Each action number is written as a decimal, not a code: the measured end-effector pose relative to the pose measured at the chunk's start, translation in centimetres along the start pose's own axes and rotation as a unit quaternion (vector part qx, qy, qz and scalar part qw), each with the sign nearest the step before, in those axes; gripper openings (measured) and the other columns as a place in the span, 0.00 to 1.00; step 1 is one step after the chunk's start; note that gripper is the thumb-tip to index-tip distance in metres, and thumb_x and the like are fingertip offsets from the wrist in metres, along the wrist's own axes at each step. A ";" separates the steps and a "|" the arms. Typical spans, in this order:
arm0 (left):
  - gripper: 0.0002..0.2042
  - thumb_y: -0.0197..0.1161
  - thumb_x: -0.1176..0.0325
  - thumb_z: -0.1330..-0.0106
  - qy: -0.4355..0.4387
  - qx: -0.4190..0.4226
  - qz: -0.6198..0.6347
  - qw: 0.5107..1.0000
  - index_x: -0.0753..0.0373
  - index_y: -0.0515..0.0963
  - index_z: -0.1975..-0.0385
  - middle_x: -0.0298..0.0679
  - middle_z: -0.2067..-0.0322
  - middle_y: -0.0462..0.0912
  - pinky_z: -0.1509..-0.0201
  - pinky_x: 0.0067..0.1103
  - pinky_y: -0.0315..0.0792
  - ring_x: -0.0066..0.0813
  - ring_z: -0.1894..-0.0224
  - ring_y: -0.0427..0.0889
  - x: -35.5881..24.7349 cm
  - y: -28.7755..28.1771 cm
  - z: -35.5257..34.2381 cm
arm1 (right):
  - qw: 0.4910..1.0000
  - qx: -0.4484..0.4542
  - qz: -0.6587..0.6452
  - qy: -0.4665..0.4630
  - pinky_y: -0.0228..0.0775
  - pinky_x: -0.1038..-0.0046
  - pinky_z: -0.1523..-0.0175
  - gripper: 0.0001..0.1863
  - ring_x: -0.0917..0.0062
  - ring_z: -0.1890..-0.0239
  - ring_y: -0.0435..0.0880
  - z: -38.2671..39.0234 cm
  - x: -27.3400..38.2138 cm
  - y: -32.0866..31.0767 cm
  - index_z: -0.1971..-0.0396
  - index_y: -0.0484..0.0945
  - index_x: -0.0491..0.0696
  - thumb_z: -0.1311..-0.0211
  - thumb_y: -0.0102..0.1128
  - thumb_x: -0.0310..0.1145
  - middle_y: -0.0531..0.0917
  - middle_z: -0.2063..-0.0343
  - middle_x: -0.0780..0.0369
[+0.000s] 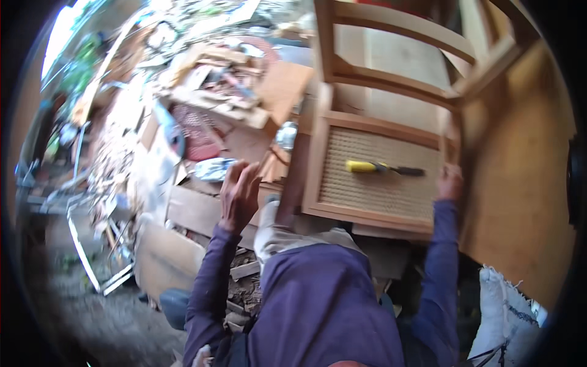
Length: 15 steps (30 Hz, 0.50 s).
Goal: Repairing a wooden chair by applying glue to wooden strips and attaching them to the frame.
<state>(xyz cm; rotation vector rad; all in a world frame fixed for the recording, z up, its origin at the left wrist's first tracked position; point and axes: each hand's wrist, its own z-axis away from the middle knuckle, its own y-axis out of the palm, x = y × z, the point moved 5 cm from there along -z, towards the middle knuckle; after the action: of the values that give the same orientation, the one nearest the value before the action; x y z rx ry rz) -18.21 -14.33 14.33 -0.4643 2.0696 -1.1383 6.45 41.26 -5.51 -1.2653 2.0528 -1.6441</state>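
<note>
Head view: holding the wooden chair [391, 122] steady. Right hand [449, 181] gripping its back post, left hand [239, 194] open and empty, off its left edge. Yellow screwdriver [384, 168] lying on woven seat [379, 183]. Next probably needs picking it up.

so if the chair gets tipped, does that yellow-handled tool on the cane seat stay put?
Probably not: the yellow-handled tool lies loose on the flat woven seat, untouched. Its rounded handle looks apt to roll. The weave may add some grip.

daylight glares at upper left, motion blur softens everything, and fisheye edges bend into a dark rim.
</note>
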 end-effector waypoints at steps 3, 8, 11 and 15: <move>0.22 0.70 0.75 0.34 -0.055 -0.052 -0.090 0.993 0.64 0.78 0.40 0.52 0.46 0.80 0.34 0.41 0.73 0.54 0.40 0.79 4.0 -3.0 -0.9 | 1.000 -0.001 -0.029 0.002 0.81 0.62 0.49 0.09 0.59 0.58 0.88 -1.4 0.9 -1.4 0.56 0.86 0.44 0.31 0.69 0.30 0.86 0.60 0.53; 0.26 0.67 0.76 0.38 -0.097 -0.036 -0.157 0.982 0.63 0.75 0.38 0.51 0.41 0.78 0.30 0.42 0.70 0.55 0.36 0.76 10.7 -6.1 -0.6 | 0.809 0.075 -0.572 0.116 0.77 0.69 0.38 0.13 0.73 0.47 0.86 -1.4 8.3 -8.9 0.41 0.82 0.42 0.20 0.59 0.26 0.87 0.47 0.59; 0.34 0.70 0.77 0.44 0.022 0.194 -0.158 0.968 0.60 0.73 0.32 0.47 0.33 0.76 0.29 0.40 0.71 0.54 0.34 0.75 12.0 -3.9 -0.4 | 0.674 0.172 -0.708 0.123 0.74 0.61 0.30 0.18 0.69 0.41 0.84 1.0 13.5 -8.4 0.35 0.79 0.45 0.21 0.58 0.22 0.85 0.44 0.58; 0.39 0.76 0.71 0.48 -0.007 0.283 -0.203 0.937 0.58 0.73 0.30 0.45 0.34 0.76 0.32 0.39 0.73 0.52 0.35 0.75 15.3 -2.0 -0.8 | 0.571 0.263 -0.759 0.170 0.83 0.59 0.34 0.17 0.65 0.45 0.89 5.1 23.4 -4.4 0.39 0.82 0.45 0.25 0.63 0.23 0.89 0.47 0.55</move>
<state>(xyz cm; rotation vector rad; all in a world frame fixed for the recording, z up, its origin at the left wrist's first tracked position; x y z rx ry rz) -29.18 -24.21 9.90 -0.6192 1.5589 -1.8874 -2.36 20.73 4.22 -2.7281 -0.2357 -2.7677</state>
